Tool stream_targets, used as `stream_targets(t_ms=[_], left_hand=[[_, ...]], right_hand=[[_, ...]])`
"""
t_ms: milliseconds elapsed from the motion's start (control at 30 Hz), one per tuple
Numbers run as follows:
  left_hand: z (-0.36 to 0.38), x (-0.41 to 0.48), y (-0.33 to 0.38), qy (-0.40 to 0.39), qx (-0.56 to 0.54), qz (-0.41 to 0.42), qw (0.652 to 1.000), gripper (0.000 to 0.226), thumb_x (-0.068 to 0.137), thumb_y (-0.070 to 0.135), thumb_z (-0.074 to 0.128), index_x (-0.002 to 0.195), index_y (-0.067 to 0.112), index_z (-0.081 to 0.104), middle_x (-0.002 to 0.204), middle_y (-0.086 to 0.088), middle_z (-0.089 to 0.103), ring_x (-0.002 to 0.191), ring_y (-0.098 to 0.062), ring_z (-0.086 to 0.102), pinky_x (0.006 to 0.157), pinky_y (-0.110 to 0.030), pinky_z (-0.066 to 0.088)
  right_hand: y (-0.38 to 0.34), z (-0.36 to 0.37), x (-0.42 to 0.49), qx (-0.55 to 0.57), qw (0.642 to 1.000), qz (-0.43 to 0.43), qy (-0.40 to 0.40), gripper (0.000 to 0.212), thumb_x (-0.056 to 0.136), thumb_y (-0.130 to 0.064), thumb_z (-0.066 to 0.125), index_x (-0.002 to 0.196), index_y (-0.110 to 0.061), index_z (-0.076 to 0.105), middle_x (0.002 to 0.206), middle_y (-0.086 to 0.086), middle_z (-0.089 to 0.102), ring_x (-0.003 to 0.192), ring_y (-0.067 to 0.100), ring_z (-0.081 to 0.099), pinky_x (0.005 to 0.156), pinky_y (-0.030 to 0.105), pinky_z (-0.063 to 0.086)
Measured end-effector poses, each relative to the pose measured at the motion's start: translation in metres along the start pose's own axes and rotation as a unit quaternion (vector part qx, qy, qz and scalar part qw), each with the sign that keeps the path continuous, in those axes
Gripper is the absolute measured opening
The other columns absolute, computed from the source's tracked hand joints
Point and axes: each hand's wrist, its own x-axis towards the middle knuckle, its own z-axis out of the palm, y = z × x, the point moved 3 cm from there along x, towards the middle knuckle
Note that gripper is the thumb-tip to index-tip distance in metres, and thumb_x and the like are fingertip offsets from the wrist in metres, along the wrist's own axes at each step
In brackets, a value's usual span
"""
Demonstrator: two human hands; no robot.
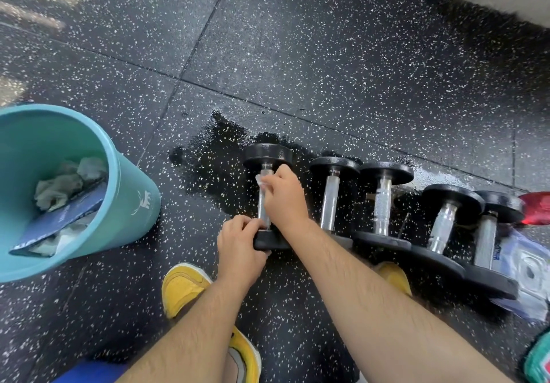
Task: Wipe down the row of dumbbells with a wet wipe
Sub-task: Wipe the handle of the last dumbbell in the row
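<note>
Left hand (pixel 238 248): bare, knuckles and back showing.
Right hand (pixel 285 201): bare, back showing.
Left forearm (pixel 196 332): bare from wrist to frame edge, covered in fine dark hair.
Right forearm (pixel 372 293): bare likewise, same fine hair along its length.
Left shoe (pixel 183 287): yellow, rounded toe, stitched seams on the upper; grey-white lining at the collar.
Right shoe (pixel 393 275): yellow, only a small part visible past the forearm.
Blue cloth (pixel 89 372): plain blue patch at the bottom edge; cannot tell whether clothing.

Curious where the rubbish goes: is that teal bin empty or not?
Not empty: the teal bin holds crumpled wipes and a flat blue packet, well below its rim.
</note>
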Motion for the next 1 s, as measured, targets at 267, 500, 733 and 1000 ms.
stream_targets(t_ms=[267, 500, 733, 1000], left_hand=[[-0.003, -0.001, 0.002, -0.061, -0.036, -0.049, 0.996, 0.052, 0.074, 0.021, 0.083, 0.103, 0.028, 0.040, 0.109, 0.009, 0.040, 0.102, -0.015, 0.043, 0.088, -0.039, 0.047], [0.001, 0.000, 0.004, -0.066, -0.023, -0.048, 0.996, 0.053, 0.076, 0.019, 0.082, 0.102, 0.025, 0.036, 0.109, 0.007, 0.036, 0.106, -0.015, 0.039, 0.086, -0.038, 0.049], [0.004, 0.002, 0.005, -0.064, 0.013, -0.027, 0.998, 0.054, 0.076, 0.024, 0.082, 0.102, 0.023, 0.035, 0.111, 0.004, 0.038, 0.106, -0.018, 0.039, 0.087, -0.038, 0.048], [0.007, 0.000, 0.013, -0.062, 0.039, -0.019, 0.997, 0.053, 0.077, 0.026, 0.081, 0.106, 0.022, 0.036, 0.114, 0.002, 0.038, 0.109, -0.019, 0.038, 0.087, -0.039, 0.049]], right_hand=[[0.000, -0.003, 0.001, 0.106, 0.988, 0.104, 0.036, 0.015, 0.092, -0.024, 0.066, 0.082, -0.014, 0.071, 0.089, -0.007, 0.052, 0.078, 0.006, 0.050, 0.073, 0.025, 0.044], [-0.003, 0.002, 0.008, 0.054, 0.996, 0.065, -0.002, 0.025, 0.099, -0.030, 0.058, 0.094, -0.013, 0.076, 0.091, -0.004, 0.047, 0.079, 0.015, 0.052, 0.073, 0.032, 0.045], [0.000, -0.001, 0.004, -0.015, 0.995, 0.048, -0.088, 0.025, 0.098, -0.026, 0.052, 0.090, -0.024, 0.075, 0.093, -0.001, 0.050, 0.081, 0.020, 0.053, 0.071, 0.032, 0.045], [0.003, 0.000, -0.006, 0.073, 0.991, 0.111, -0.014, 0.022, 0.097, -0.029, 0.058, 0.086, -0.015, 0.070, 0.099, -0.006, 0.037, 0.077, 0.013, 0.051, 0.073, 0.031, 0.047]])
